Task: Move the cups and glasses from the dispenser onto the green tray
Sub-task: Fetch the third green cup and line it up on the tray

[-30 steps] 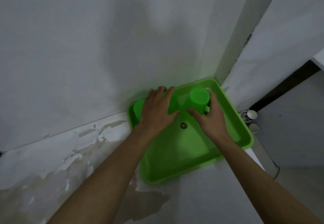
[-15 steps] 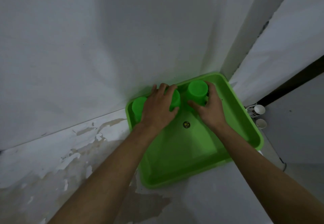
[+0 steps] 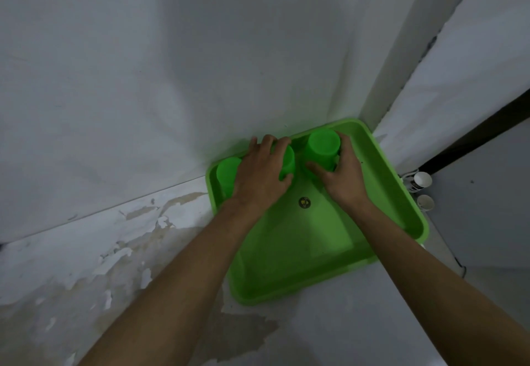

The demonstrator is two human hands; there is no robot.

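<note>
White paint, peeling in patches to a brownish layer beneath, covers the counter (image 3: pixel 86 265) that carries everything here, and a plain white wall (image 3: pixel 143 79) rises behind it. The green tray (image 3: pixel 301 251) sits at the counter's far right corner, its back edge pressed to the wall and its right edge at the counter's drop-off. A small round dark sticker (image 3: pixel 304 202) lies on the tray floor near the middle; its yellowish marking is too small to read.

Three green cups stand upside down in a row along the tray's back edge. The left hand (image 3: pixel 259 177) lies over the middle cup (image 3: pixel 286 160) with fingers wrapped round it and thumb on its near side. The right hand (image 3: pixel 344 177) grips the right cup (image 3: pixel 322 147) near its base, fingers behind and thumb in front. The left cup (image 3: pixel 228 173) stands free in the tray's back left corner, just beside the left hand (the wrist hides part of it).

Beyond the tray's right edge, lower down, two small white paper cups (image 3: pixel 422 180) sit together, one bearing dark print that cannot be read.
</note>
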